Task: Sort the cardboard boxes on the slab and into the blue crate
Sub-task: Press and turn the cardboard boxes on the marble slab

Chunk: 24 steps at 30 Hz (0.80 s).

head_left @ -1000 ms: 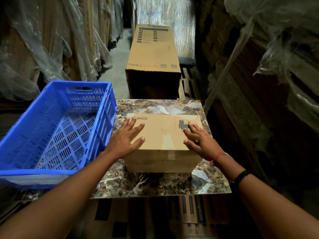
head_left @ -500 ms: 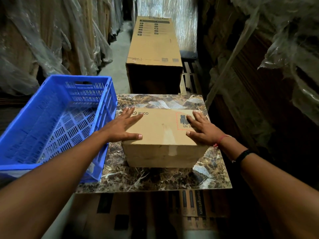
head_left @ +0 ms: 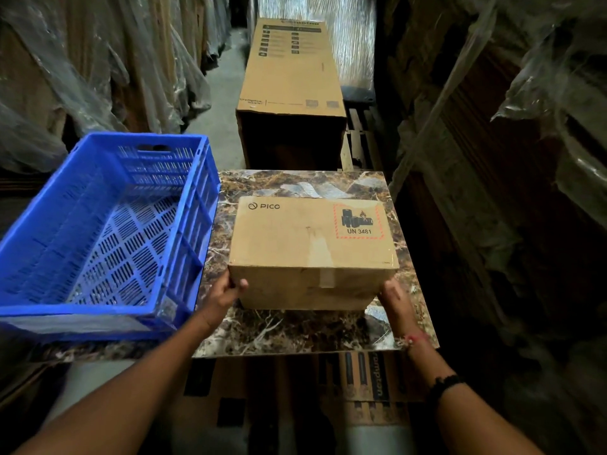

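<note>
A brown cardboard box marked PICO with a red UN 3481 label sits on the marble slab. My left hand grips its near left corner, thumb on the front face. At the near right corner my right hand holds the box, its fingers hidden behind the side. The blue plastic crate stands just left of the slab with nothing inside it.
A long upright-printed cardboard carton lies beyond the slab. Plastic-wrapped stock lines both sides of the narrow aisle. More printed cartons lie under the slab's near edge. A grey floor strip runs behind the crate.
Both hands slid off the box's top, where they lay flat, down to its near lower corners. The box sits in about the same place on the slab.
</note>
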### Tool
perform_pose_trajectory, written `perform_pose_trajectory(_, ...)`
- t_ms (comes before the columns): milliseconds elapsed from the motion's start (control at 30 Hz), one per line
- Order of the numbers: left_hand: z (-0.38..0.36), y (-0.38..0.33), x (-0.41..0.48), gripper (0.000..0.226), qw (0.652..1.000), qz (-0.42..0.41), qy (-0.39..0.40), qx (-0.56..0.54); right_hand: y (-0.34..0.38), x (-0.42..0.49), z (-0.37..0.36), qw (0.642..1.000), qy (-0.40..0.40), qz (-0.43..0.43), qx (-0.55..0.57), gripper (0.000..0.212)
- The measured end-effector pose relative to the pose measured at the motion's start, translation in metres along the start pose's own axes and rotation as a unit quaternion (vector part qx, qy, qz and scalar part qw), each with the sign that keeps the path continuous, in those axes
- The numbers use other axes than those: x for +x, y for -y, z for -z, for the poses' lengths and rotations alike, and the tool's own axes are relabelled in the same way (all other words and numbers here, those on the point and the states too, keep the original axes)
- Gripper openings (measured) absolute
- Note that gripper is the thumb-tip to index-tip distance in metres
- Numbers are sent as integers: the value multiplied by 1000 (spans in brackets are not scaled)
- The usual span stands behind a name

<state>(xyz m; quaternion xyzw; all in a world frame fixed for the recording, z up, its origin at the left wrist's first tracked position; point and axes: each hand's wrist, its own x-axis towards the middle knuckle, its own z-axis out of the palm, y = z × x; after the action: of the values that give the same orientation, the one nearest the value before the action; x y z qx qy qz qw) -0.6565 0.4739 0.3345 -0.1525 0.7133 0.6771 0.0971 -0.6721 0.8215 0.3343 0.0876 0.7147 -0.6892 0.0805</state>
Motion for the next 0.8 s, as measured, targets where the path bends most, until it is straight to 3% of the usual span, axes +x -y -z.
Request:
perform_pose_trajectory(33,-6,-2,-2,73,1000,14,7,4,-1,-1,-3,1000,0,6,-29,86)
perform_pose_trajectory(67,-8,-1,0,57,1000,24,-2,10,-2,0,-6,999,1,6,-37,65)
perform_pose_trajectory(133,-11,1,3,54,999,42,-21,18,0,7,-10,999,-16,-4,-49,40)
perform_pose_trajectory(200,-13,-2,3,54,997,47,-49,33,-2,12,-10,998,-25,-6,-59,33)
perform_pose_trajectory(367,-12,-7,0,48,997,-3,-66,38,11,13,-8,992,-50,24,-110,27)
perform_pose_trajectory(500,-13,-32,2,35,976,-30,-151,153,33,19,-14,981,-134,41,-138,14)
perform_pose_trajectory(567,-16,-43,4,53,950,-37,-206,231,48,20,-18,963,-193,41,-184,32)
perform_pose_trajectory(633,-20,-48,7,69,929,-16,-241,279,56,19,-20,951,-218,31,-218,35)
perform_pose_trajectory(700,-24,-48,10,74,916,12,-263,304,54,18,-22,949,-220,9,-227,29)
perform_pose_trajectory(800,-25,-38,10,70,918,40,-243,312,40,19,-26,944,-227,-17,-240,38)
